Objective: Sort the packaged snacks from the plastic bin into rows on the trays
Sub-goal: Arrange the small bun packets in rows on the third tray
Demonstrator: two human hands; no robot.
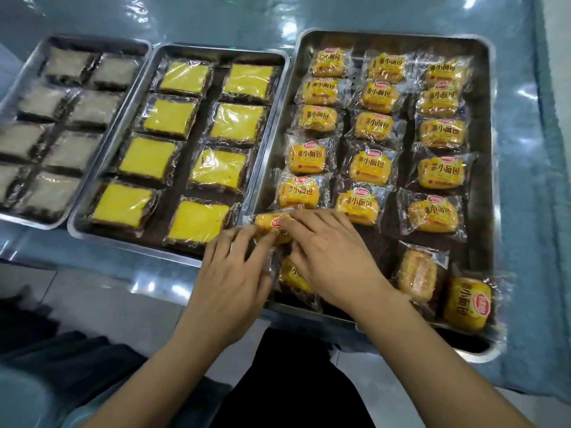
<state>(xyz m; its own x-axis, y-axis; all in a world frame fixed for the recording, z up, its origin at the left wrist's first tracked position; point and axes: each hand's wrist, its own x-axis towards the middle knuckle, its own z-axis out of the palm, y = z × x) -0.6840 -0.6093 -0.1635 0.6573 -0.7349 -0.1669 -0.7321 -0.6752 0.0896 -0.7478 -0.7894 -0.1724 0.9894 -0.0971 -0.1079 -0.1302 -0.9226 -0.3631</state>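
Blue-covered table (pixel 525 149) across the whole view, three steel trays side by side on it. The right tray (pixel 491 118), the biggest, carries three columns of small yellow bread packs; two packs (pixel 417 274) at its near right corner lie askew. The middle tray (pixel 216 49) holds two columns of yellow cake slices (pixel 168 117), the left tray (pixel 92 38) two columns of pale slices (pixel 72 151). Both hands meet at the right tray's near left corner: left hand (pixel 228 273) and right hand (pixel 327 257) together grip one bread packet (pixel 268 222), fingers curled onto its wrapper, at the near end of the left column. Another pack (pixel 293 278) lies just beneath the hands.
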